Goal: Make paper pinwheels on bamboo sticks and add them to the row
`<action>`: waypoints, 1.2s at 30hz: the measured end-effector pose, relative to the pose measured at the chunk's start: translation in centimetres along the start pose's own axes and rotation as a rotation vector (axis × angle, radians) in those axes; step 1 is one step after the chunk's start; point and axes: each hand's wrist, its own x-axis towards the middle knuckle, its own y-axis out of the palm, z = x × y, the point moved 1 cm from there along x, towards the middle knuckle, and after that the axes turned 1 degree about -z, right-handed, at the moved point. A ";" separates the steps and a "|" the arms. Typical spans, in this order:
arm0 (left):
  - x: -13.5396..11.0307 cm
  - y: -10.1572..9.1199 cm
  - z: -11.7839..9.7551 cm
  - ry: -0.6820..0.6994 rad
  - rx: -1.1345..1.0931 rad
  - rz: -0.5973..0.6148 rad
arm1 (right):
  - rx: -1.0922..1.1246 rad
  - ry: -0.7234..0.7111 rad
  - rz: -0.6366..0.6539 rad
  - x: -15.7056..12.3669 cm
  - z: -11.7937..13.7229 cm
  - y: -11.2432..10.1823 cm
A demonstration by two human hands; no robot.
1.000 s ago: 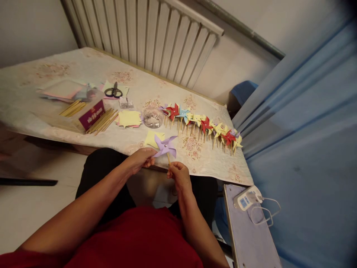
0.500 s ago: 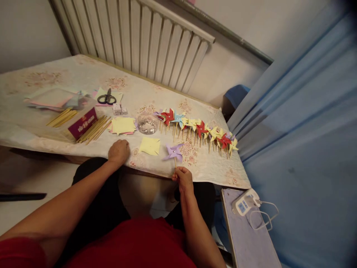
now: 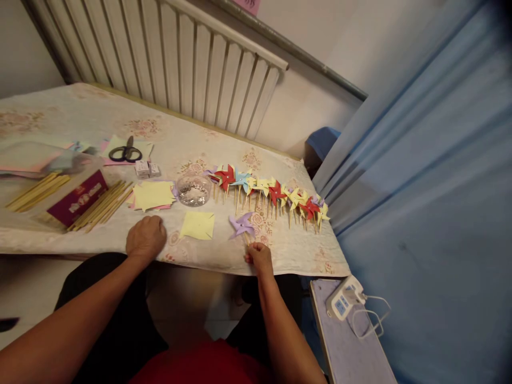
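Note:
A purple paper pinwheel (image 3: 242, 226) on a thin wooden stick is held by my right hand (image 3: 260, 258), its fingers pinched round the stick near the table's front edge. My left hand (image 3: 146, 236) rests closed on the table; whether anything is inside it is hidden. Between the hands lies a yellow paper square (image 3: 198, 225) with slits at its corners. Beyond my left hand are a stack of yellow and pink paper (image 3: 152, 195) and a clear round dish (image 3: 194, 191) of small shiny metal pieces.
Several finished pinwheels (image 3: 276, 192) lie in a row at the right. Black-handled scissors (image 3: 125, 153), small boxes (image 3: 147, 169), wooden sticks (image 3: 100, 207) and a purple-labelled clear box (image 3: 78, 198) are at the left. A power strip (image 3: 343, 298) sits on a side stand by the blue curtain (image 3: 416, 213).
The view has swung, shifting the table's things leftward. The purple pinwheel's stick is now tilted, with its head leaning left of my right hand. My left hand stays closed on the table.

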 end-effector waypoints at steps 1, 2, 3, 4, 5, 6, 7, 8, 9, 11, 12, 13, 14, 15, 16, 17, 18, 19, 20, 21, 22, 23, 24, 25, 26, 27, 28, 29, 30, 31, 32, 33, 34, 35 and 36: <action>0.0 0.1 0.1 0.002 0.005 -0.003 | -0.019 0.001 0.005 0.3 -0.1 0.0; 0.1 0.2 0.1 0.003 0.008 -0.006 | -0.043 0.002 0.013 0.6 -0.1 0.0; 0.1 0.3 0.1 0.006 0.010 -0.009 | -0.071 0.003 0.022 0.9 -0.1 0.0; 0.1 0.3 0.2 0.008 0.011 -0.012 | -0.101 0.003 0.029 1.1 -0.2 -0.1; 0.1 0.3 0.2 0.010 0.011 -0.015 | -0.134 0.000 0.033 1.3 -0.2 -0.2; 0.1 0.4 0.2 0.011 0.009 -0.017 | -0.168 -0.005 0.034 1.5 -0.2 -0.3; 0.1 0.4 0.3 0.011 0.007 -0.016 | -0.202 -0.012 0.031 1.7 -0.2 -0.4; 0.1 0.5 0.3 0.010 0.004 -0.015 | -0.235 -0.020 0.027 1.8 -0.2 -0.5; 0.1 0.5 0.3 0.010 0.001 -0.012 | -0.265 -0.028 0.022 1.9 -0.2 -0.5; 0.1 0.6 0.3 0.008 -0.002 -0.011 | -0.315 -0.042 0.008 2.0 -0.2 -0.6; 0.1 0.6 0.3 0.007 -0.003 -0.012 | -0.336 -0.047 0.000 2.0 -0.2 -0.6; 0.2 0.6 0.3 0.006 -0.002 -0.014 | -0.353 -0.052 -0.009 2.0 -0.3 -0.6; 0.2 0.6 0.3 0.007 -0.001 -0.015 | -0.366 -0.055 -0.018 1.9 -0.3 -0.6; 0.2 0.5 0.3 0.007 0.000 -0.013 | -0.376 -0.058 -0.027 1.9 -0.4 -0.7; 0.1 0.4 0.2 0.009 0.001 -0.011 | -0.382 -0.060 -0.034 1.8 -0.5 -0.7; 0.1 0.3 0.2 0.012 0.001 -0.006 | -0.392 -0.066 -0.043 1.8 -0.5 -0.8; 0.1 0.2 0.2 0.012 0.001 0.000 | -0.408 -0.078 -0.051 1.7 -0.6 -0.9; 0.0 0.1 0.1 0.017 0.001 0.006 | -0.434 -0.095 -0.061 1.6 -0.7 -1.0; 0.0 0.0 0.1 0.023 0.001 0.011 | -0.467 -0.118 -0.072 1.5 -0.8 -1.1; -0.1 -0.2 0.1 0.031 0.002 0.013 | -0.504 -0.142 -0.084 1.4 -0.9 -1.2; -0.2 -0.3 0.1 0.040 0.003 0.011 | -0.541 -0.167 -0.098 1.3 -0.9 -1.3; -0.2 -0.4 0.0 0.047 0.004 0.009 | -0.572 -0.187 -0.110 1.2 -0.9 -1.4; -0.3 -0.5 0.0 0.052 0.004 0.008 | -0.595 -0.200 -0.120 1.2 -0.9 -1.5; -0.3 -0.5 0.0 0.052 0.003 0.009 | -0.615 -0.208 -0.126 1.1 -0.9 -1.5; -0.3 -0.5 0.0 0.047 0.000 0.011 | -0.632 -0.212 -0.127 1.1 -0.9 -1.6; -0.3 -0.6 -0.1 0.043 -0.004 0.012 | -0.647 -0.212 -0.125 1.1 -0.9 -1.6; -0.3 -0.5 -0.1 0.038 -0.007 0.015 | -0.661 -0.209 -0.122 1.1 -0.9 -1.7; -0.2 -0.5 -0.1 0.032 -0.011 0.018 | -0.672 -0.205 -0.119 1.1 -0.9 -1.8; -0.2 -0.5 -0.1 0.029 -0.015 0.019 | -0.680 -0.204 -0.115 1.1 -0.9 -1.9; -0.2 -0.4 -0.1 0.024 -0.018 0.020 | -0.686 -0.206 -0.112 1.1 -0.9 -1.9; -0.1 -0.4 -0.1 0.020 -0.020 0.023 | -0.689 -0.207 -0.108 1.1 -0.9 -2.0; -0.1 -0.4 -0.1 0.018 -0.023 0.026 | -0.691 -0.206 -0.103 1.1 -0.9 -2.1; -0.1 -0.3 -0.1 0.016 -0.026 0.027 | -0.693 -0.203 -0.097 1.0 -0.9 -2.2; -0.1 -0.3 -0.1 0.012 -0.027 0.025 | -0.696 -0.198 -0.091 1.0 -0.9 -2.2; -0.1 -0.3 -0.1 0.010 -0.027 0.024 | -0.702 -0.192 -0.087 0.9 -0.9 -2.2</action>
